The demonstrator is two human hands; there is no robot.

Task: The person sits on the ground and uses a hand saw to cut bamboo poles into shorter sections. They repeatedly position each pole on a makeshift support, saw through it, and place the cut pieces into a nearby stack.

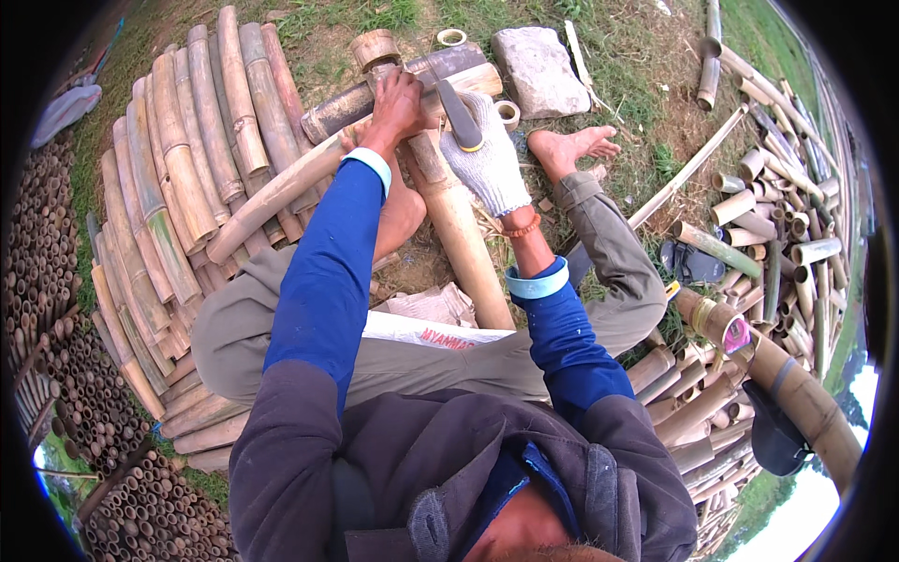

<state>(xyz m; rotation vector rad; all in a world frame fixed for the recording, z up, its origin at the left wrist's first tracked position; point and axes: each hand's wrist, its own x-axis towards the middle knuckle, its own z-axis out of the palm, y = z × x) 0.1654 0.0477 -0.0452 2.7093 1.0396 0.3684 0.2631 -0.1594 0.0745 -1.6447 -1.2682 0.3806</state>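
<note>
My bare left hand is closed over a long bamboo pole, which slants from the stacked poles at left up to the right. White-gloved, my right hand is closed beside that pole. A dark grey tool handle with a yellow edge shows over the glove; the rest of the tool is hidden. Beneath my hands, a thick bamboo pole runs toward me between my legs. A darker bamboo log lies crosswise just beyond, with a short bamboo piece near it.
Bamboo poles lie stacked at left. A flat stone and a bamboo ring sit on the grass ahead. My bare foot is right of the glove. Many cut bamboo pieces are piled at right, near a dark sandal.
</note>
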